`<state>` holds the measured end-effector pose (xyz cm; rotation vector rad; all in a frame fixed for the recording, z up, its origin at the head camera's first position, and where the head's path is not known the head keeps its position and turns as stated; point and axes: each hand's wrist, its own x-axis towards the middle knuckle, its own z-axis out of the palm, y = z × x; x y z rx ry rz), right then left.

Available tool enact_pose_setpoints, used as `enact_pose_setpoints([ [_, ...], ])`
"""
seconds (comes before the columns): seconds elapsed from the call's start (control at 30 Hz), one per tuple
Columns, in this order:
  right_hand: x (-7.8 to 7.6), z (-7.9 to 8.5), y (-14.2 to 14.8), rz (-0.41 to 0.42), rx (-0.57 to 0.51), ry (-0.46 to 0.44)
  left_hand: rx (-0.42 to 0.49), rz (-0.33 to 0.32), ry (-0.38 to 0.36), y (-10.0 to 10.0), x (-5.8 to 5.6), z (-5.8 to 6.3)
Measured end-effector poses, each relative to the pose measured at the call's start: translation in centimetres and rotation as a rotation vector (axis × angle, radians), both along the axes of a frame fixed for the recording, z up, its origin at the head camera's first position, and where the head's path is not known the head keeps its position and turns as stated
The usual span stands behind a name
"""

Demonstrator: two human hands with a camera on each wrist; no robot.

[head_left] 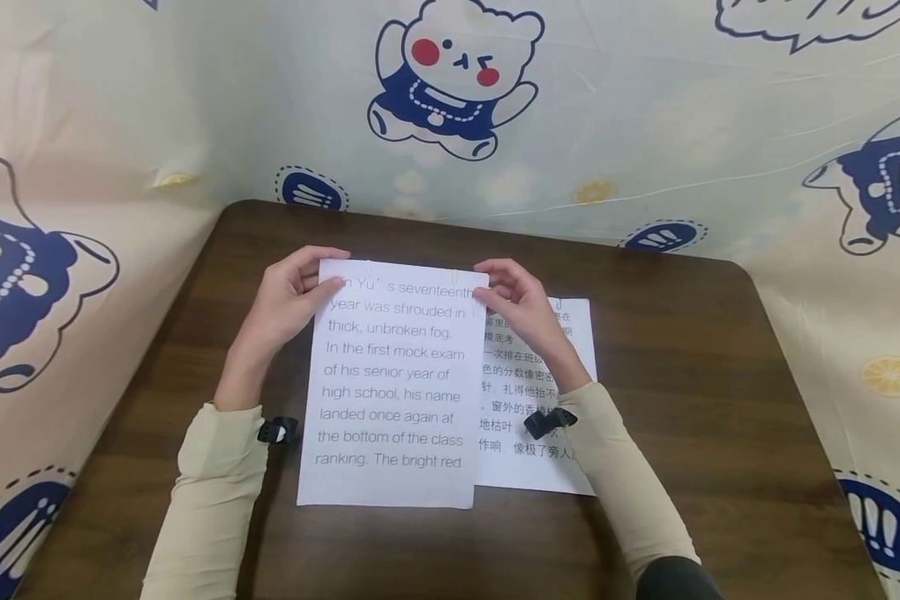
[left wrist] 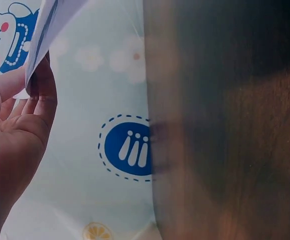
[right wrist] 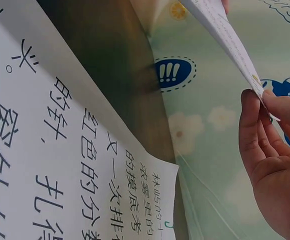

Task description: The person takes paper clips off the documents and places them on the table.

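Observation:
A white sheet printed in English (head_left: 388, 383) is held up by its top corners above the table. My left hand (head_left: 288, 292) pinches the upper left corner between thumb and fingers; the left wrist view shows the paper's edge (left wrist: 41, 45) in that pinch. At the upper right corner my right hand (head_left: 521, 304) pinches the same sheet, its edge thin in the right wrist view (right wrist: 230, 42). A paper clip (head_left: 455, 278) sits on its top edge. Partly behind it lies a second sheet with Chinese text (head_left: 536, 467), clipped at its top, partly hidden by my right arm.
Beneath the papers is a dark brown wooden table (head_left: 690, 400) with rounded back corners. A pale cloth with cartoon bears (head_left: 450, 83) hangs behind it and along both sides. Dark straps with small devices (head_left: 277, 430) are on both wrists.

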<state>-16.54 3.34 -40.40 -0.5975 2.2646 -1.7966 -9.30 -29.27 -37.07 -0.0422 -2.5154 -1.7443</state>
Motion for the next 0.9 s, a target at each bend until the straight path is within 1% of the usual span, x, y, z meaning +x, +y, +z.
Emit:
enact_pose_setpoints([
  [0.2, -0.4, 0.7, -0.2, 0.009, 0.067, 0.111, 0.018, -0.005, 0.013, 0.1, -0.3, -0.2],
  [0.3, -0.7, 1.2, -0.3, 0.036, 0.157, 0.169, 0.017, -0.004, 0.013, 0.1, -0.3, -0.3],
  [0.43, -1.0, 1.9, -0.8, 0.105, 0.31, 0.26, 0.019, -0.003, 0.01, 0.1, -0.4, -0.4],
  [0.57, -1.2, 2.6, -1.4, 0.171, 0.413, 0.341, 0.025, 0.0, 0.001, 0.2, -0.3, -0.3],
  [0.73, -1.0, 3.0, -1.9, 0.222, 0.451, 0.38, 0.031, -0.003, -0.007, 0.3, -0.3, -0.3],
  [0.9, -1.0, 2.7, -2.0, 0.24, 0.469, 0.368, 0.023, 0.004, -0.024, 0.2, -0.2, -0.4],
])
